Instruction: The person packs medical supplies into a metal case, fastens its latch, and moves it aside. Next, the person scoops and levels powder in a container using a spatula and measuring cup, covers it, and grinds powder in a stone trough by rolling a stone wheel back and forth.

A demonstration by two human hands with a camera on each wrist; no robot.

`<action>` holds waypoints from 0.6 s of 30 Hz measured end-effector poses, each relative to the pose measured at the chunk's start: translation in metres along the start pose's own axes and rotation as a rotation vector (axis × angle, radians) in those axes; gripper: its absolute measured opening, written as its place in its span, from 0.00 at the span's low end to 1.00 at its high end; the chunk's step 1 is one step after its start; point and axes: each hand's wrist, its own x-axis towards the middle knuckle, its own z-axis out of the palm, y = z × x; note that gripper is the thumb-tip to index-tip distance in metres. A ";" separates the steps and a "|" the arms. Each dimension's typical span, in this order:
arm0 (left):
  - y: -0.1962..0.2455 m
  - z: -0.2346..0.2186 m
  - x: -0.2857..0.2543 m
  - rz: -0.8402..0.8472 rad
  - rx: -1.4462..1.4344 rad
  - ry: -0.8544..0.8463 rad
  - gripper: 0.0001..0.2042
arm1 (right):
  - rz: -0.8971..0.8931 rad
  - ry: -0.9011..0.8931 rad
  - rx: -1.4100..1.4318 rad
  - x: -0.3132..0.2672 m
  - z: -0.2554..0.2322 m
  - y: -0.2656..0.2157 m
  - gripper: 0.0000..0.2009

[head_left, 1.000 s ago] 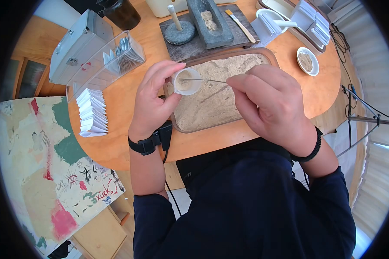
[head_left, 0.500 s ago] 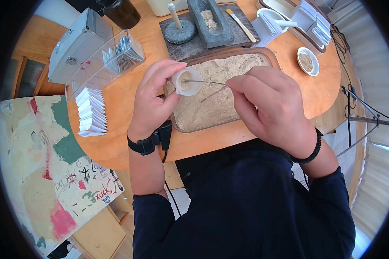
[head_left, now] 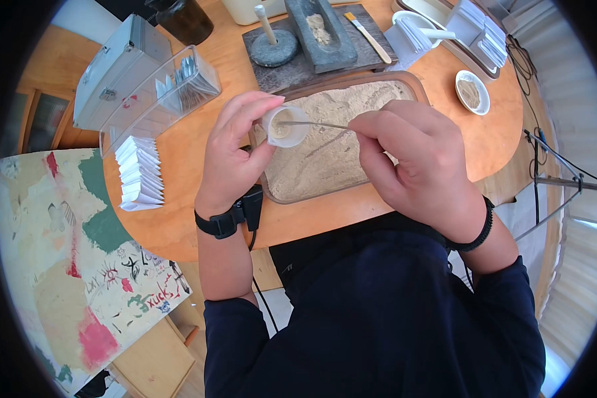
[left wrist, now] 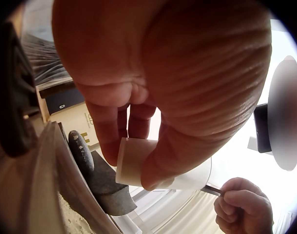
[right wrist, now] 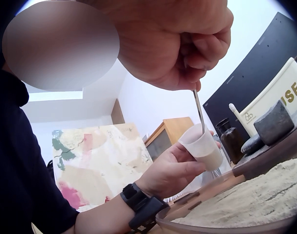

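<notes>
My left hand grips a small translucent plastic cup between thumb and fingers, its mouth tipped toward the right hand. Pale powder lies in the bottom, showing through the wall in the right wrist view. Between thumb and fingertips my right hand pinches a thin metal spatula, its far end inside the cup. Both hands are above a brown-rimmed tray filled with beige powder. In the left wrist view the left thumb and fingers cover part of the cup.
Behind the tray, a dark board bears a stone trough, a stone disc with a white handle and a brush. At right stands a white powder bowl. Left are folded paper packets, a clear box and a metal case.
The spatula's end shifts slightly within the cup, and the cup's tilt changes a little. Both hands keep their grips and stay nearly in place.
</notes>
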 end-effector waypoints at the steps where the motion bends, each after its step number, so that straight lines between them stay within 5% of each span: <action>1: 0.000 0.000 0.000 0.001 0.000 -0.001 0.24 | -0.015 -0.007 -0.009 0.000 0.000 0.000 0.07; 18: 0.001 -0.001 0.001 -0.011 0.025 -0.017 0.24 | 0.062 -0.028 0.049 -0.001 -0.004 -0.004 0.06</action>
